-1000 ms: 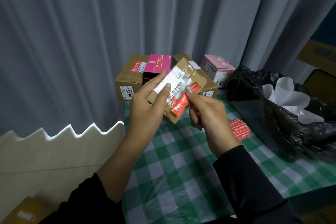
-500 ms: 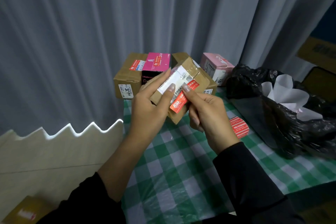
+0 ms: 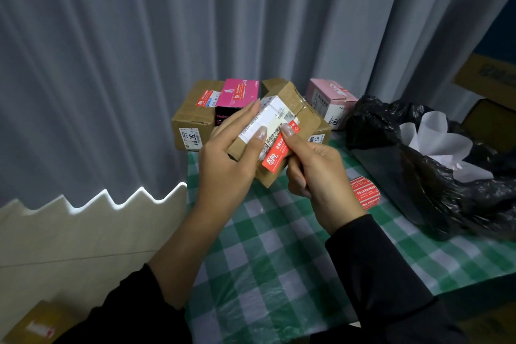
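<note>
Holds a small cardboard parcel above the middle of the worktop, tilted, in the left hand, grip clamped round its side. Pinches with the right hand a red label on the parcel's face, grip closed on it. Farther, on the worktop's right side: a red sticker roll and a black bag. At the worktop's far edge: a brown carton, a pink box.

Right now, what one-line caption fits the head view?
A left hand and right hand hold a cardboard box above a green checked tablecloth, the right thumb pressing its red sticker.
</note>
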